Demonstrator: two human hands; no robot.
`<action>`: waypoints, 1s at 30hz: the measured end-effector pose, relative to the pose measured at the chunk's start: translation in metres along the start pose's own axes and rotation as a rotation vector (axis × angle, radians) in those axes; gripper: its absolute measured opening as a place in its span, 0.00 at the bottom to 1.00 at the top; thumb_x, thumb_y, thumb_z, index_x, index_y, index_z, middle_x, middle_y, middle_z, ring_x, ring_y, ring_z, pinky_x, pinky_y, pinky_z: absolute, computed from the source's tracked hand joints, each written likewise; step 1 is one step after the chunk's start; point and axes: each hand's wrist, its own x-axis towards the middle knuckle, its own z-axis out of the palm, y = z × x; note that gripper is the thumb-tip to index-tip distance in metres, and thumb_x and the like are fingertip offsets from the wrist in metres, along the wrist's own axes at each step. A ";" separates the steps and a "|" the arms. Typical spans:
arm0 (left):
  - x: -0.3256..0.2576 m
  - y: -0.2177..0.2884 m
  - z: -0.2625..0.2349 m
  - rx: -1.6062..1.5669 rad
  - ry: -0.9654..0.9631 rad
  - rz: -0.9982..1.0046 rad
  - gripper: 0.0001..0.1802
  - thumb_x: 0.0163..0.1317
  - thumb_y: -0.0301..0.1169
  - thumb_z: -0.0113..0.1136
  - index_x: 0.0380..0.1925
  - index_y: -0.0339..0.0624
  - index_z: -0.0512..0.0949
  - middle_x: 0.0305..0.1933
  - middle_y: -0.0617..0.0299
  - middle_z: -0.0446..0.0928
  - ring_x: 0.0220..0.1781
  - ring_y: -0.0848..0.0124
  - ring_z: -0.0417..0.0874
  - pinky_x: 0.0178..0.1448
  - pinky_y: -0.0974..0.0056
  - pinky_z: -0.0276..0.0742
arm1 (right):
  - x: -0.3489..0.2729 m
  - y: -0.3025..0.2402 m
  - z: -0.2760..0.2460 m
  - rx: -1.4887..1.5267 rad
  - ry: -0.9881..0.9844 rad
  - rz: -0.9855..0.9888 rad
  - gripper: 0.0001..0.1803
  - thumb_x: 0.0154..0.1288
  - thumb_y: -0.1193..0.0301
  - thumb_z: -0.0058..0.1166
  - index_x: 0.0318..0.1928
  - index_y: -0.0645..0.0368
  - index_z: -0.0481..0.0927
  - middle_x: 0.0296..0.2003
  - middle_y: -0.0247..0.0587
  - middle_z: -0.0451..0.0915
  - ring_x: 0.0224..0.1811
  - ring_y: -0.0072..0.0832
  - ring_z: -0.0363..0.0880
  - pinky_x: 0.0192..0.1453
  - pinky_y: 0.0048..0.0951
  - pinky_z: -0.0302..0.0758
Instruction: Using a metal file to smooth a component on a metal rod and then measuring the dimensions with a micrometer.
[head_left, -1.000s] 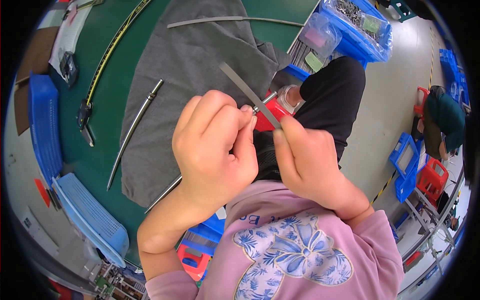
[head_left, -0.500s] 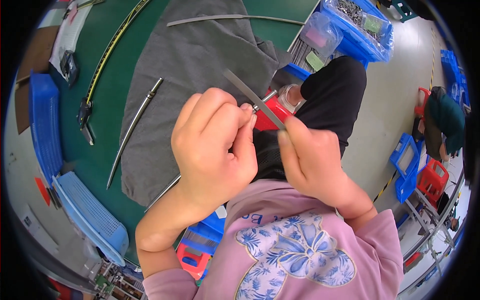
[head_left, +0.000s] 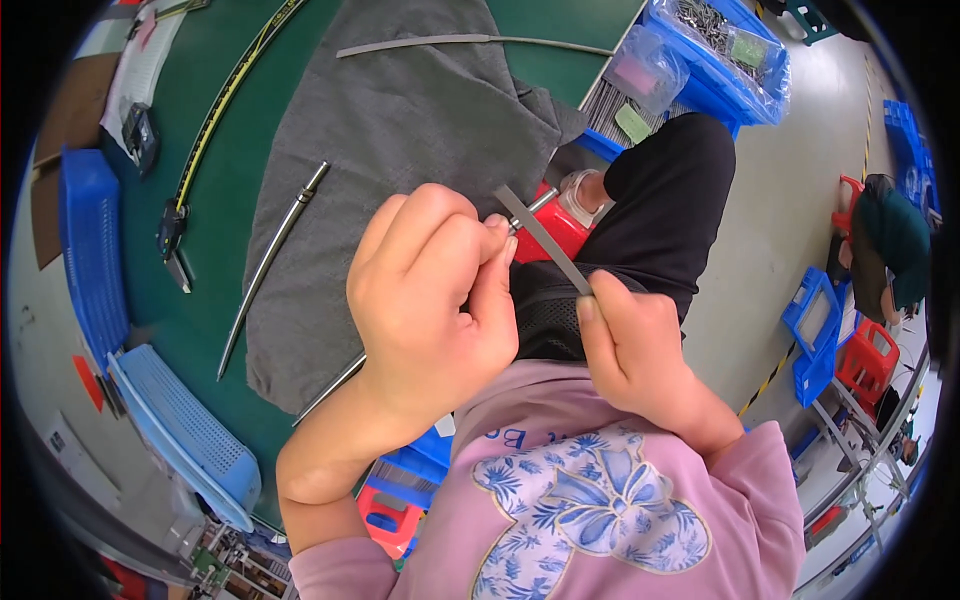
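Observation:
My left hand (head_left: 430, 295) is closed around a slim steel rod (head_left: 543, 200), whose end sticks out past the thumb and fingertip. A length of thin metal rod (head_left: 330, 388) shows below my left wrist, in line with the held one; the palm hides whether they join. My right hand (head_left: 640, 345) pinches a flat grey metal file (head_left: 550, 242) between thumb and fingers. The file lies slantwise across the rod's protruding end. On the grey cloth (head_left: 400, 120), left of my hands, rests a similar stepped steel rod (head_left: 270, 250) with a tapered tip.
A long thin metal strip (head_left: 430, 42) lies across the cloth's far part. A caliper (head_left: 172, 235) sits on the green table (head_left: 215, 190). Blue baskets (head_left: 185, 430) line the left edge. Blue bins (head_left: 740, 95) of metal parts stand far right. Another person (head_left: 890, 240) is at the right.
My right hand has drawn the file back toward me and slightly right, so less of it reaches beyond the rod. My left hand keeps its grip on the rod, nearly still.

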 end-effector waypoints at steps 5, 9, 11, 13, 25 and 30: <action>-0.001 0.002 -0.002 0.019 -0.006 -0.025 0.10 0.42 0.14 0.63 0.21 0.37 0.72 0.24 0.58 0.69 0.23 0.61 0.69 0.25 0.61 0.63 | 0.023 -0.015 0.004 -0.014 0.056 -0.057 0.08 0.62 0.69 0.50 0.30 0.59 0.69 0.11 0.43 0.69 0.12 0.43 0.72 0.17 0.41 0.66; 0.002 0.000 0.000 -0.008 0.017 -0.001 0.10 0.42 0.14 0.63 0.21 0.37 0.72 0.24 0.58 0.69 0.23 0.61 0.69 0.25 0.61 0.63 | -0.004 -0.001 -0.004 -0.034 -0.056 0.007 0.08 0.62 0.69 0.51 0.30 0.59 0.69 0.11 0.42 0.69 0.12 0.43 0.72 0.17 0.41 0.66; -0.001 0.001 -0.001 0.006 -0.009 0.017 0.10 0.42 0.14 0.63 0.21 0.37 0.72 0.24 0.58 0.69 0.23 0.61 0.69 0.25 0.61 0.63 | -0.001 -0.006 -0.005 -0.026 -0.042 -0.002 0.08 0.62 0.69 0.50 0.29 0.59 0.68 0.11 0.43 0.69 0.12 0.43 0.72 0.17 0.41 0.66; -0.001 0.002 -0.001 0.008 -0.009 0.000 0.10 0.42 0.14 0.63 0.21 0.37 0.72 0.24 0.58 0.69 0.23 0.61 0.69 0.25 0.61 0.63 | 0.015 -0.011 -0.001 -0.015 0.041 -0.078 0.08 0.62 0.70 0.51 0.30 0.59 0.69 0.11 0.43 0.69 0.12 0.44 0.72 0.17 0.41 0.66; -0.002 0.002 -0.003 0.004 -0.005 -0.006 0.10 0.42 0.14 0.63 0.20 0.37 0.72 0.23 0.58 0.69 0.23 0.61 0.70 0.25 0.61 0.64 | 0.019 -0.014 0.004 -0.023 0.042 -0.038 0.08 0.61 0.70 0.51 0.29 0.59 0.69 0.11 0.43 0.69 0.13 0.44 0.72 0.17 0.41 0.65; -0.001 0.002 -0.001 0.020 -0.014 0.000 0.10 0.42 0.14 0.63 0.20 0.37 0.72 0.24 0.58 0.69 0.23 0.60 0.70 0.25 0.61 0.64 | -0.003 -0.005 -0.001 -0.029 0.001 0.000 0.07 0.61 0.70 0.51 0.29 0.59 0.70 0.11 0.44 0.70 0.13 0.44 0.72 0.17 0.41 0.66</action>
